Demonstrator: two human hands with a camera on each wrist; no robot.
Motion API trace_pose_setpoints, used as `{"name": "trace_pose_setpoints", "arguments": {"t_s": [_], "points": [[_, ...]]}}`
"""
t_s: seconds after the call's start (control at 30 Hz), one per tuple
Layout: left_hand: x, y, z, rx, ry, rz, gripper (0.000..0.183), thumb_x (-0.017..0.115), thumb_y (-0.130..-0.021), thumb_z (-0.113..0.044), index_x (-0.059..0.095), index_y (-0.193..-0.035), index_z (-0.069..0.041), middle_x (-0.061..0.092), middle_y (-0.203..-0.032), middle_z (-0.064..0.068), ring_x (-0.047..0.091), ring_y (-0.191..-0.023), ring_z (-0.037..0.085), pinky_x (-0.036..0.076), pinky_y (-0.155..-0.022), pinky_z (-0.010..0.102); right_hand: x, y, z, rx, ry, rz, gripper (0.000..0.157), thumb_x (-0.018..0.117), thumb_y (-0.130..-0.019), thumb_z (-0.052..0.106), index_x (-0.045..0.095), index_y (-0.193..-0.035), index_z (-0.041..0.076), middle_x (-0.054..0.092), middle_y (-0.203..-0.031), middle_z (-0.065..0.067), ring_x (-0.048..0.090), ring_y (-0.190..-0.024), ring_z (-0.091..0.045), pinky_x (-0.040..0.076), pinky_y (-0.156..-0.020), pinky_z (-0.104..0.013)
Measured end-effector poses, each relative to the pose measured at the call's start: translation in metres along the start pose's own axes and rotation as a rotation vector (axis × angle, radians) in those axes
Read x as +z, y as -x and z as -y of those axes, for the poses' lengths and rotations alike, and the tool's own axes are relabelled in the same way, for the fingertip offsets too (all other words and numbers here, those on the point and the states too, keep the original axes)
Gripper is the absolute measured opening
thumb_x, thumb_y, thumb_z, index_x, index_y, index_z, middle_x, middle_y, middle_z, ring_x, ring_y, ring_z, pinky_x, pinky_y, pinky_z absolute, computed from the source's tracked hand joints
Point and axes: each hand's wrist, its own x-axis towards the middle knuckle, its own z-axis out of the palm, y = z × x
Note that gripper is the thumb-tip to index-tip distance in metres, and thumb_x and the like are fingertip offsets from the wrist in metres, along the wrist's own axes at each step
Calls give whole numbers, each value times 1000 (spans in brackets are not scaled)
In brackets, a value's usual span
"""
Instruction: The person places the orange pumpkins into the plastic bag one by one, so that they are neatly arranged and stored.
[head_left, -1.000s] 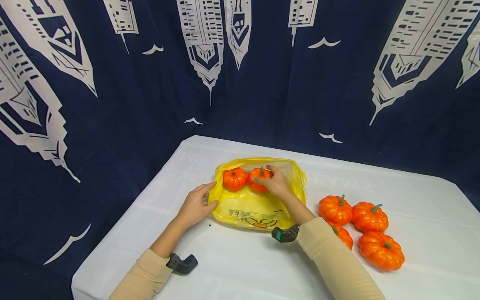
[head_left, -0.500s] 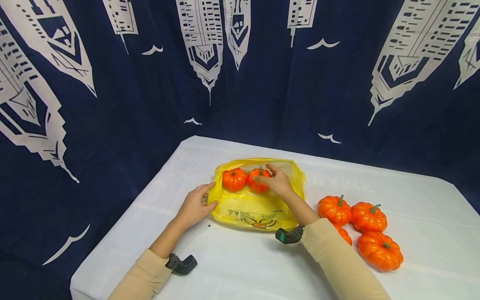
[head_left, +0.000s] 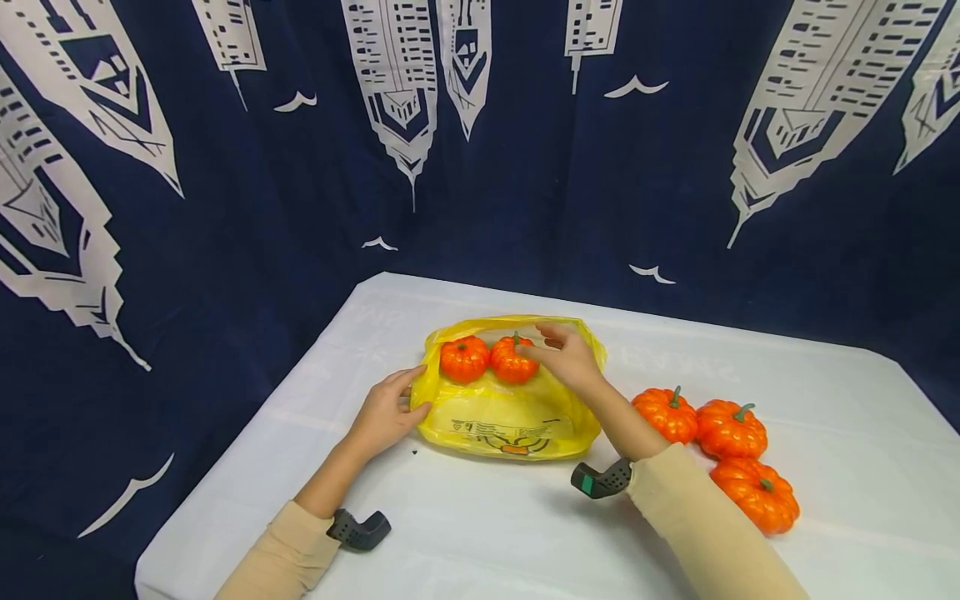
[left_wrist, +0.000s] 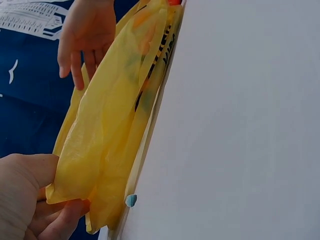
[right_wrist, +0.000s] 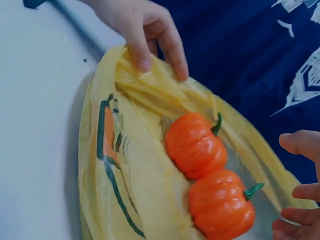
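Note:
A yellow plastic bag [head_left: 495,417] lies on its side with its mouth spread wide. Inside it, two orange toy pumpkins with green stems sit next to each other, a left one [head_left: 463,360] and a right one [head_left: 513,363]. My left hand [head_left: 384,414] holds the bag's left edge, thumb on one side and fingers on the other, as the right wrist view also shows. My right hand [head_left: 573,362] is over the bag's right part, fingers loosely extended, with a gap between it and the right pumpkin [right_wrist: 222,206] in the right wrist view. Nothing is in that hand.
On the white-covered table [head_left: 465,533], right of the bag, more orange pumpkins cluster: one at the back [head_left: 664,415], one beside it [head_left: 731,429] and one in front [head_left: 756,495]. My right sleeve [head_left: 697,508] covers part of this group. A dark blue printed curtain [head_left: 510,217] hangs behind.
My right hand has let go of the right pumpkin in the bag and drawn back to the right. The left hand keeps its hold on the bag's edge.

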Motion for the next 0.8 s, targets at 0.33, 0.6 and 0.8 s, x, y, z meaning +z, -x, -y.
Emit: {"name": "trace_pose_setpoints", "arguments": {"t_s": [0.33,0.6,0.8], "points": [[0,0,0,-4,-6,2,59,72,-84,-6,50,-138,4,52,-136,23,64,-103,34,58,-76,31,-28,26,5,-15,-60,-11,71,74,-85,41,48,-143,8,46,-145,-16,41,-134,-31,36,-110,-47],[-1,0,1,12,-20,-3,59,73,-84,-7,51,-137,4,53,-135,24,65,-102,34,58,-78,32,-48,48,11,-54,-60,-47,67,72,-88,37,49,-143,8,50,-143,-15,44,-133,-31,38,-108,-46],[-1,1,0,-9,-2,6,59,72,-84,-6,50,-138,4,52,-136,23,64,-103,34,58,-77,30,-59,65,14,-89,-94,-62,67,72,-88,36,48,-144,7,51,-142,-14,46,-131,-30,37,-109,-46]]}}
